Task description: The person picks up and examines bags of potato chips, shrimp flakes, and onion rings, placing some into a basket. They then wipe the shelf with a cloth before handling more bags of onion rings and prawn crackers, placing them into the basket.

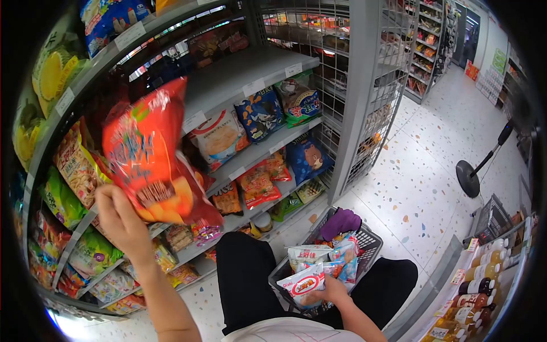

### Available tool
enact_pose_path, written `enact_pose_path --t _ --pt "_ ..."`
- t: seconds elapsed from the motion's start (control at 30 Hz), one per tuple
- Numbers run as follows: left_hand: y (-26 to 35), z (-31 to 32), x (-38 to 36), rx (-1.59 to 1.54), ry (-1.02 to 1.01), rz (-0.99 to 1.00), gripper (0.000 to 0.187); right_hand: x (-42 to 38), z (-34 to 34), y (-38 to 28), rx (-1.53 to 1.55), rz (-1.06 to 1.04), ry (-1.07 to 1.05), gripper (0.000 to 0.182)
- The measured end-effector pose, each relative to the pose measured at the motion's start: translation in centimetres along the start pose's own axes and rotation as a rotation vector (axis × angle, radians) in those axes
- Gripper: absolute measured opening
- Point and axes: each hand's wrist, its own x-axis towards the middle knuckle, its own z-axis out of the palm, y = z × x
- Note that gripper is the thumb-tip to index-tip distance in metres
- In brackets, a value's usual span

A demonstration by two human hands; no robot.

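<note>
The left hand (122, 219) is pinching the red chips bag (151, 159) along its lower left edge, thumb against fingers. The bag is hanging tilted in front of the shelf unit (242, 69), left of the bare shelf's front edge; whether it is touching any shelf, I cannot tell. The right hand (332, 290) is gripping a white packet (305, 283) by its right side, over the near edge of the shopping basket (371, 253), though some fingertips are hiding. Other snack packets (345, 251) are lying behind it, and a purple cloth item (341, 223) is resting at the basket's far edge.

The step in hand appears to be handling snacks between shelf and basket, with both hands holding one each. Moving the red bag would be calling for a firm pinch and clearance from the shelf's front edge; lowering the white packet, for room inside the basket's rim.
</note>
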Motion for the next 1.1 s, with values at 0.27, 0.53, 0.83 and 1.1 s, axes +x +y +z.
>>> enact_pose_path --t 0.27,0.53,0.83,1.1 --pt "-5.2 2.4 -14.0 -1.463 -0.013 -1.233 0.021 -0.9 -0.7 -2.0 0.011 -0.073 0.077 0.081" --pt "5.5 4.8 -14.9 -2.152 -0.178 -1.545 0.035 -0.9 0.8 -1.3 -0.001 -0.124 0.17 0.072" --pt "5.5 5.0 -14.7 -2.4 -0.141 -1.584 0.026 -1.4 -0.3 -2.1 0.084 -0.087 0.149 0.071" --pt "6.3 3.9 -14.3 -2.765 -0.048 -1.582 0.022 -1.3 0.0 -1.7 0.052 -0.09 0.175 0.071"
